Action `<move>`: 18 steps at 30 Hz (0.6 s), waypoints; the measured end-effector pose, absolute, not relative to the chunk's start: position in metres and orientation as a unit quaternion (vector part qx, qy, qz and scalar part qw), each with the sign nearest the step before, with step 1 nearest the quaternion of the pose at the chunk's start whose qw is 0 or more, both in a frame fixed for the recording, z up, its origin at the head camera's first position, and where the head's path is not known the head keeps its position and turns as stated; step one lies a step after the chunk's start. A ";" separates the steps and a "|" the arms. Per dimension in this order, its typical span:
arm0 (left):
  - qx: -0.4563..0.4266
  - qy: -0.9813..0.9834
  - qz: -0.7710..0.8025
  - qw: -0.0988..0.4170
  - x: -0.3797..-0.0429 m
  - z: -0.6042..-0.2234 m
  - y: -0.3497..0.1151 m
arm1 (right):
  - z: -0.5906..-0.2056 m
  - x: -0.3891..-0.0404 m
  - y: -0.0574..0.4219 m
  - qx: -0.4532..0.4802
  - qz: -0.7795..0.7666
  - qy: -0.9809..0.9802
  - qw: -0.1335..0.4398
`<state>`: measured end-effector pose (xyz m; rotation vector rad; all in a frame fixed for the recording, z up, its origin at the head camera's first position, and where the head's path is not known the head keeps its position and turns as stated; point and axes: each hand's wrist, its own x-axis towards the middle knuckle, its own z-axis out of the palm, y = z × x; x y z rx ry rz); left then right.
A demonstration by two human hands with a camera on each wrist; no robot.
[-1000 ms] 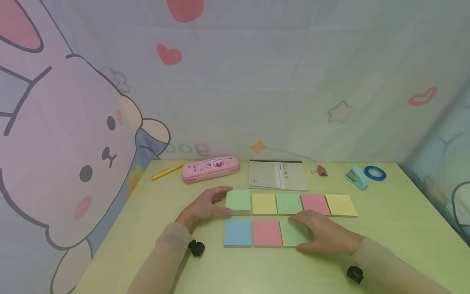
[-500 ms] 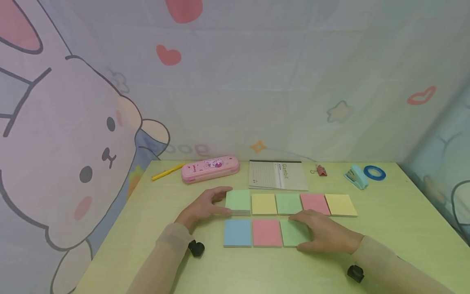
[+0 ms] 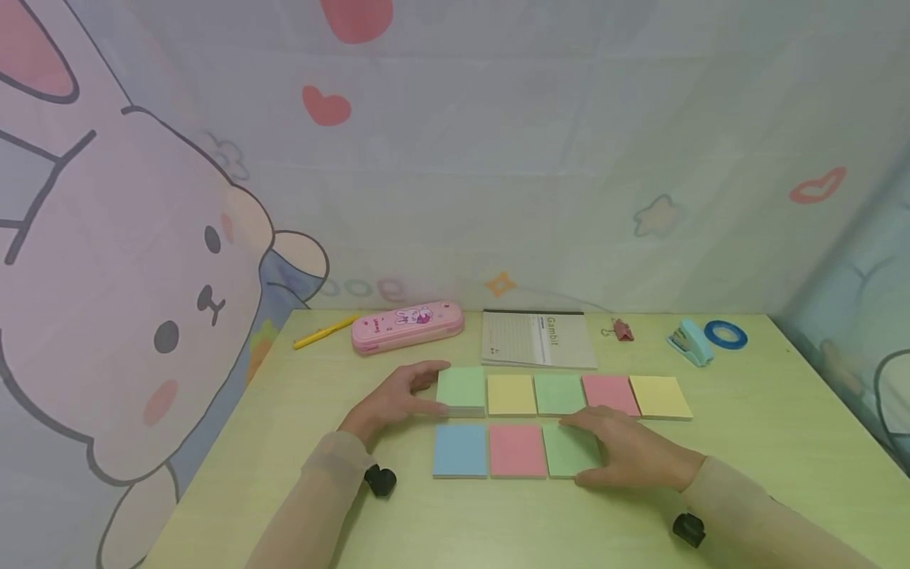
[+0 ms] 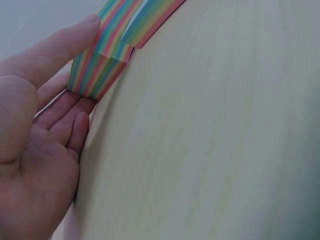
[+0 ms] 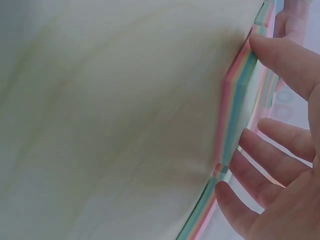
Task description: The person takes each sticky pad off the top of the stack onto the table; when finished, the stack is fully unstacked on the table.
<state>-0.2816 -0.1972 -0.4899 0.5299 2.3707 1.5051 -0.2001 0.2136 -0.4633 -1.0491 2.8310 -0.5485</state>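
Note:
My left hand [image 3: 389,401] holds the green-topped stack of sticky notes [image 3: 462,390] at the left end of the back row, thumb at its near side and index finger at its far side. Rainbow-striped edges show on this stack of sticky notes [image 4: 92,72] in the left wrist view. At the front row's right end, my right hand [image 3: 636,450] spans a green sticky-note pad [image 3: 566,452]. Its thumb [image 5: 280,57] meets the pad's edge in the right wrist view. Left of that pad lie a pink pad [image 3: 517,451] and a blue pad [image 3: 460,451].
The back row continues with yellow [image 3: 510,395], green [image 3: 559,393], pink [image 3: 613,393] and yellow pads [image 3: 661,397]. Behind them lie a yellow pen [image 3: 325,332], pink pencil case [image 3: 407,327], notebook [image 3: 538,340], red binder clip [image 3: 622,330], mint stapler [image 3: 691,344] and blue tape roll [image 3: 726,335].

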 end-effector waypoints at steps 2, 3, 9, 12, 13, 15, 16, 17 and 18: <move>0.183 0.821 0.521 0.143 -0.282 -0.490 -0.198 | -0.461 -0.201 0.213 -0.343 -0.181 0.921 0.031; 0.183 0.821 0.521 0.143 -0.282 -0.490 -0.198 | -0.460 -0.202 0.212 -0.347 -0.185 0.919 0.026; 0.178 0.821 0.523 0.145 -0.281 -0.491 -0.199 | -0.446 -0.214 0.194 -0.386 -0.224 0.894 -0.021; 0.177 0.817 0.529 0.146 -0.280 -0.489 -0.199 | -0.436 -0.223 0.175 -0.388 -0.245 0.888 -0.021; 0.178 0.816 0.530 0.147 -0.279 -0.488 -0.198 | -0.433 -0.227 0.168 -0.387 -0.249 0.888 -0.018; 0.178 0.815 0.532 0.146 -0.279 -0.487 -0.198 | -0.429 -0.235 0.153 -0.382 -0.253 0.889 -0.009; 0.181 0.814 0.532 0.146 -0.279 -0.487 -0.198 | -0.428 -0.239 0.146 -0.382 -0.255 0.888 -0.003; 0.181 0.815 0.531 0.147 -0.279 -0.487 -0.198 | -0.428 -0.243 0.139 -0.383 -0.253 0.889 0.000; 0.181 0.815 0.531 0.148 -0.279 -0.488 -0.198 | -0.428 -0.246 0.132 -0.384 -0.252 0.888 0.005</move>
